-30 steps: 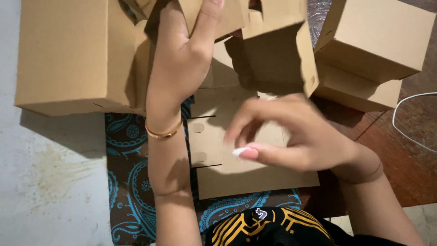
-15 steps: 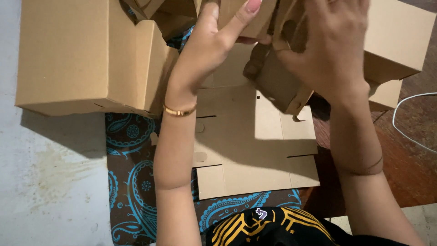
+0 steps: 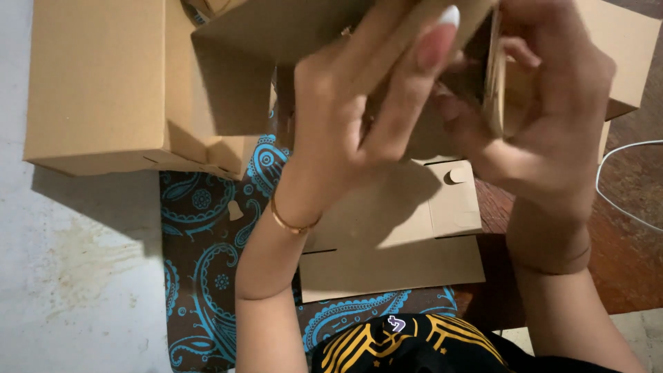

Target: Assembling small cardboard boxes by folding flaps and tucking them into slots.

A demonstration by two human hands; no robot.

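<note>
A half-folded cardboard box [image 3: 387, 41] is held up near the camera, at the top centre of the frame. The left hand [image 3: 352, 117] grips its near wall, fingers spread along the panel. The right hand [image 3: 545, 117] pinches a side flap [image 3: 496, 83] at upper right, though blur hides exactly how. To fold well, the wall should stay steady while the flap is pressed along its crease. Below lies a flat blank [image 3: 394, 235] on a paisley cloth [image 3: 207, 276]. A finished box [image 3: 97, 83] sits upper left.

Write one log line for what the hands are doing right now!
left hand: holds box | right hand: holds box flap | flat cardboard: under hands, on cloth
</note>
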